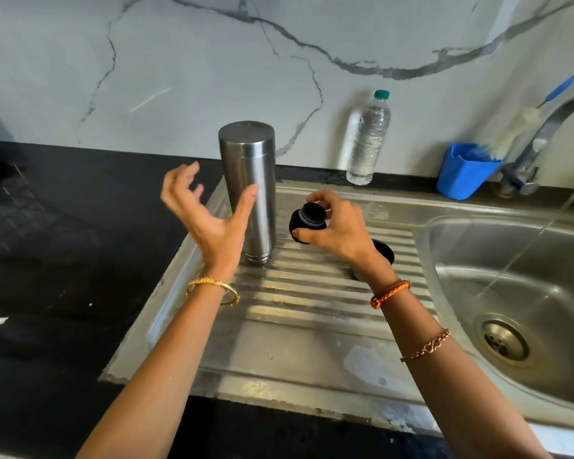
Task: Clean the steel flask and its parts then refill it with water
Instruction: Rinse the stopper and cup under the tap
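The steel flask (251,190) stands upside down, mouth down, on the ribbed steel drainboard (299,309). My left hand (206,213) hovers just left of it, fingers spread and relaxed, the thumb tip close to the flask's side; it holds nothing. My right hand (338,226) pinches the black stopper (307,223) with a grey ring, just right of the flask and above the drainboard. A dark cup-shaped lid (383,251) sits on the drainboard, mostly hidden behind my right wrist.
A thin stream of water runs from the tap (540,140) into the sink basin (524,293) at right. A blue tub (463,172) holding a bottle brush and a clear plastic water bottle (368,140) stand by the wall. Black counter (63,260) lies to the left.
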The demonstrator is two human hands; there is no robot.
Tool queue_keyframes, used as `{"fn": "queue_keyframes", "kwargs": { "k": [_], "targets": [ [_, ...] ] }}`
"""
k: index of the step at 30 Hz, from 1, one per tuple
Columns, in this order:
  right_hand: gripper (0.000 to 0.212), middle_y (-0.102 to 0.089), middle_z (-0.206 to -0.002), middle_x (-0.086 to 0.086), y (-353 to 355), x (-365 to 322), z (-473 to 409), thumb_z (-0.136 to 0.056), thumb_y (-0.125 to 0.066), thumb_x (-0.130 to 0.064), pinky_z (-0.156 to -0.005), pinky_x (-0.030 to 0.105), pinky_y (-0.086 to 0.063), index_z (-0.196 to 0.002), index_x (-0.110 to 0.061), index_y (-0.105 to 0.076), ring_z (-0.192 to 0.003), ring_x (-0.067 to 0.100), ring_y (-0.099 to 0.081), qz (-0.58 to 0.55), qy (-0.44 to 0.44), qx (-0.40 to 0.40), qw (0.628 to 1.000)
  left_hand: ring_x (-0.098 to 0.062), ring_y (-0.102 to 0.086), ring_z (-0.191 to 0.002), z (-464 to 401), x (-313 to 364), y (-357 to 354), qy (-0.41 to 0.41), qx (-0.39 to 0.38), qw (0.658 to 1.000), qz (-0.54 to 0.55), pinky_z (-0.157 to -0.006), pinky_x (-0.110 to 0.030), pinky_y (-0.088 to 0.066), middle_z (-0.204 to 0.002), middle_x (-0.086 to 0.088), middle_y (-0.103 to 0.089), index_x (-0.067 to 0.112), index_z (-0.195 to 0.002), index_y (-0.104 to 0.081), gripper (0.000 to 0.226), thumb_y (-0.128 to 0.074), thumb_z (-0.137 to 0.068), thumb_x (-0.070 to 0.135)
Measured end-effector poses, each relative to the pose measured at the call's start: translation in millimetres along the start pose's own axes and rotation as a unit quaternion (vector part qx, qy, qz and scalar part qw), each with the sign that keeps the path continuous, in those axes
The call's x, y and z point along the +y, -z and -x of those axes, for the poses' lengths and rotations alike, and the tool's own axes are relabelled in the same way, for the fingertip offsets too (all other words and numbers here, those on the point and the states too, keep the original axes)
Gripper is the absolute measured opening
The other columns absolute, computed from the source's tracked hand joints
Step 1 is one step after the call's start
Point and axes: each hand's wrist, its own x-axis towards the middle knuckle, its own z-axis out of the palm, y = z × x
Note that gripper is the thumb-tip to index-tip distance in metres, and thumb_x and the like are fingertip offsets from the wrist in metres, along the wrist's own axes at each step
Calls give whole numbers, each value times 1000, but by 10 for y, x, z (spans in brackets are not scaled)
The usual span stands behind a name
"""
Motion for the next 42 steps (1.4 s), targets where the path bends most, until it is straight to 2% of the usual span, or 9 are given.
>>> {"fn": "queue_keyframes", "kwargs": {
  "k": [6,15,21,24,29,33,36,39,42],
  "targets": [
    [43,-65,-95,-8,508,5,201,-69,-81,-20,-85,11,-45,-109,-16,-63,-90,4,-61,-135,31,112,984,-11,-49,-101,261,399,-388,-170,-152,971,70,-81,-31,-47,-103,4,-44,13,-101,-53,14,-55,-87,15],
    [28,-64,-100,9,1612,854,671,-91,-57,-18,-72,27,-57,-115,-5,-61,-85,14,-64,-350,-147,149,913,-1,-62,-90,1180,1135,-1656,301,-440,800,274,-79,-26,-52,-102,9,-63,26,-109,-55,16,-49,-96,18],
    [24,-71,-98,10,2209,1702,815,-85,-65,-27,-88,42,-53,-104,-11,-69,-94,24,-67,-255,-173,234,922,-2,-65,-75,2057,1537,-2631,413,-399,771,274,-63,-19,-53,-95,1,-64,17,-112,-52,19,-39,-99,23],
    [32,-64,-120,8,2386,2055,756,-94,-52,-28,-99,23,-40,-122,-15,-60,-111,14,-57,-113,-182,227,950,-9,-63,-81,2317,1573,-3063,517,-353,737,255,-69,-26,-52,-99,-6,-63,18,-107,-54,25,-36,-99,34],
    [48,-44,-141,15,2560,2402,521,-95,-38,-26,-103,5,-13,-136,-2,-42,-133,14,-31,82,17,159,984,-14,-60,-72,2306,1668,-3572,663,-229,647,300,-57,-24,-50,-79,-4,-63,16,-86,-58,38,-30,-100,38],
    [47,-50,-135,17,2774,2690,250,-100,-30,-28,-115,22,-16,-128,2,-51,-133,15,-32,164,238,67,955,-8,-49,-34,2091,1554,-3768,711,-303,599,208,-34,-13,-33,-39,2,-51,17,-70,-52,43,-31,-97,44],
    [47,-49,-137,5,2868,2941,62,-100,-28,-34,-113,23,-25,-130,-5,-51,-132,5,-35,93,230,43,968,-8,-38,-28,2026,1417,-3969,665,-344,653,116,-28,-8,-20,-44,1,-47,16,-74,-49,43,-30,-97,46],
    [42,-48,-132,-6,2700,3011,-57,-98,-33,-32,-108,25,-34,-130,-11,-51,-124,-9,-40,-59,78,149,984,-14,-54,-55,2175,1278,-4152,514,-279,807,80,-40,-17,-39,-66,-4,-56,14,-75,-55,42,-34,-99,41],
    [34,-59,-126,7,2587,2938,-194,-100,-35,-25,-104,40,-41,-124,-14,-57,-116,17,-54,-223,-161,216,937,-8,-56,-71,2399,1172,-4177,269,-313,908,72,-59,-9,-42,-80,0,-59,12,-88,-55,36,-38,-94,43]
  ]
}}
